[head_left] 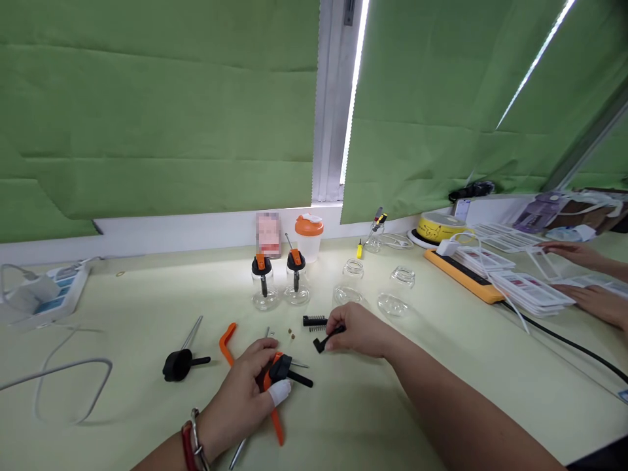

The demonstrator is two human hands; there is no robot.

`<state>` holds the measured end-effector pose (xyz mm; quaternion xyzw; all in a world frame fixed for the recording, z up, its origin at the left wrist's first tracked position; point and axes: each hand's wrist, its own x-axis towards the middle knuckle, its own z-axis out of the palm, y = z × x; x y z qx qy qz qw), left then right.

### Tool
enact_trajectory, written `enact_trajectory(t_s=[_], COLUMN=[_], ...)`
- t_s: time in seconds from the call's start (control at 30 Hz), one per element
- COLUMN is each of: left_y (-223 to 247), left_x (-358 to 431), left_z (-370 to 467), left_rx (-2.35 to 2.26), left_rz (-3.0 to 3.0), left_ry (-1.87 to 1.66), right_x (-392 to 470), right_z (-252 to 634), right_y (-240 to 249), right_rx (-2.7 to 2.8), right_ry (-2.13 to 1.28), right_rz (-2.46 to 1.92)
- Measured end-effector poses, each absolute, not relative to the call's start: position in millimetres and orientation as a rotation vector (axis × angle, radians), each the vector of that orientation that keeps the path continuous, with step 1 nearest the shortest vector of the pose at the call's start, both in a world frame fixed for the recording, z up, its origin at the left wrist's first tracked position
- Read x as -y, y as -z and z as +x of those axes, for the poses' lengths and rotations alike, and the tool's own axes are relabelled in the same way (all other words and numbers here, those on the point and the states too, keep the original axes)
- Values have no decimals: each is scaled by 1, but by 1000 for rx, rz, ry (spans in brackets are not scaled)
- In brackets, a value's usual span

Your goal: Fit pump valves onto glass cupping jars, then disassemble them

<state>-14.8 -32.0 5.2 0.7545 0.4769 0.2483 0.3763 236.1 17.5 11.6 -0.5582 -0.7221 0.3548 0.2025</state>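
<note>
My left hand [245,386], a white wrap on its thumb, is closed around a black and orange pump head [280,370] low over the table. A black tube and a thin metal rod stick out of it to the right. My right hand [360,330] pinches a small black L-shaped plastic piece [321,344]. Just behind that piece lie black plungers with springs [314,321]. An orange lever [227,343] rests beyond my left hand, and another orange lever [277,425] shows under it. Tiny brown bits [291,333] lie between the hands.
Left stands another black pump head [179,364]. Behind are two glass jars with black-orange tops [265,275], two topless glass jars [349,281] [396,291] and an orange-lidded cup [309,239]. An orange power strip [464,275] lies right, near another person's hands [596,302].
</note>
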Motion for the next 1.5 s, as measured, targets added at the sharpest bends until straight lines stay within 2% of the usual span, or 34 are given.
enact_trajectory(t_s=[0.1, 0.3, 0.63, 0.93, 1.1, 1.3, 1.5], left_y=[-5, 1, -2, 9, 8, 1, -6], left_x=[32, 30, 42, 61, 54, 42, 47], left_z=[-15, -15, -16, -15, -15, -12, -10], left_rx=[-1215, -1223, -1168, -1424, -1389, -1315, -1200], left_rz=[1937, 1926, 1932, 1818, 1823, 1804, 1730], left_ry=[-629, -654, -672, -603, -574, -677, -765], right_x=[-12, -16, -23, -9, -5, 2, 8], right_z=[228, 214, 211, 195, 192, 188, 194], right_y=[-7, 3, 9, 11, 10, 6, 5], right_rx=[2135, 2267, 2176, 2485, 2522, 2406, 2138], right_ry=[-905, -476, -360, -247, -243, -483, -1291], right_rz=[-1577, -1498, -1400, -1167, -1100, -1128, -1143])
